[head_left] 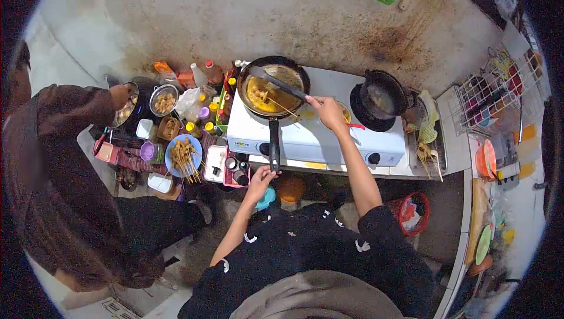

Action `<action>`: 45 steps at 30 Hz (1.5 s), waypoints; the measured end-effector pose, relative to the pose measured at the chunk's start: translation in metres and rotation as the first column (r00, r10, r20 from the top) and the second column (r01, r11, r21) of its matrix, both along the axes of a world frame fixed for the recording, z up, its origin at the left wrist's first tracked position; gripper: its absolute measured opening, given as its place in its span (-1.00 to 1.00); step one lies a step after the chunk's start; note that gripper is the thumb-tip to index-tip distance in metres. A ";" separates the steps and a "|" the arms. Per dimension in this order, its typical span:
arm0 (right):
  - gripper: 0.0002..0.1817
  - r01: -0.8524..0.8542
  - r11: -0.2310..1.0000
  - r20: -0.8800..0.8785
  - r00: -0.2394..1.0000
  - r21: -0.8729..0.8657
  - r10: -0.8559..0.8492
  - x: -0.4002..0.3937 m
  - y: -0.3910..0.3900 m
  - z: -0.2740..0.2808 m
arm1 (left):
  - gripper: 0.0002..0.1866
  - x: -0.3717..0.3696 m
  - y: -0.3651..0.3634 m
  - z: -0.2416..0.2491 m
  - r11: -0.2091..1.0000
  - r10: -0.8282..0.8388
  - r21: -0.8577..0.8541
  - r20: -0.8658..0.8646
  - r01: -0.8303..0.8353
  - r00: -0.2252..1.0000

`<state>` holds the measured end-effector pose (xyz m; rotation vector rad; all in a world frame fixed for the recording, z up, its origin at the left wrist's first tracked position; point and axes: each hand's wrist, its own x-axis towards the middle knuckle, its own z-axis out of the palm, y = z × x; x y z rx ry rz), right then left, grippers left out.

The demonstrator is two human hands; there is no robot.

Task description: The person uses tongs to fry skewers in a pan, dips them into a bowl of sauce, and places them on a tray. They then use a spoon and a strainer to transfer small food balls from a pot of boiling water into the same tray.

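Note:
A frying pan (245, 100) sits on the left burner of the white gas stove (317, 151), with yellow oily food and a skewer (279, 106) in it. My left hand (260, 184) is closed at the end of the pan's black handle (274, 145). My right hand (328, 112) grips a dark spatula (279, 84), whose blade reaches over the far part of the pan. The skewer's stick points out over the rim towards my right hand. Beside that hand, a small round dish (342, 110) is partly hidden, with a red-handled utensil (356, 126) next to it.
A dark wok (382, 96) occupies the right burner. To the left are a blue plate of skewers (184, 155), bottles (212, 73) and a pink caddy (235, 169). A co-worker in a brown garment (64, 160) handles another pan (126, 107). A red basket (413, 213) stands below.

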<state>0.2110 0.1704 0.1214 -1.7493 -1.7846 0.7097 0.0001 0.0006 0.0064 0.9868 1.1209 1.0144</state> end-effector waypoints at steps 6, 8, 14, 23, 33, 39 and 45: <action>-0.44 0.064 0.997 -0.061 0.996 -0.051 -0.068 -0.001 0.005 -0.006 | -0.74 0.000 -0.001 0.002 1.000 0.015 -0.005 -0.047 -0.015 0.999; -0.46 0.010 1.000 0.041 0.999 0.023 -0.011 0.002 0.005 -0.012 | -0.74 0.000 -0.002 0.003 1.000 0.016 -0.011 -0.057 -0.017 0.998; -0.49 0.025 1.000 0.046 0.999 -0.002 -0.025 0.010 -0.009 0.007 | -0.73 0.001 -0.003 0.016 1.000 0.006 0.007 -0.102 -0.006 0.995; -0.47 0.053 0.994 -0.002 0.999 0.096 -0.053 0.037 -0.006 -0.036 | -0.71 0.002 -0.001 0.008 0.999 -0.013 -0.032 -0.119 0.009 0.993; -0.46 0.074 0.992 -0.034 0.997 0.103 -0.071 0.031 -0.017 -0.029 | -0.75 0.000 0.000 -0.009 1.000 -0.007 0.013 -0.023 0.007 1.000; -0.45 0.136 0.986 -0.023 0.990 -0.092 -0.139 0.031 -0.019 -0.021 | -0.74 0.000 0.000 -0.013 1.000 0.003 -0.003 -0.046 -0.003 0.999; -0.47 0.083 0.981 -0.074 0.992 -0.176 -0.098 0.036 -0.014 -0.033 | -0.74 0.000 0.000 -0.007 1.000 0.001 0.003 -0.057 -0.001 0.998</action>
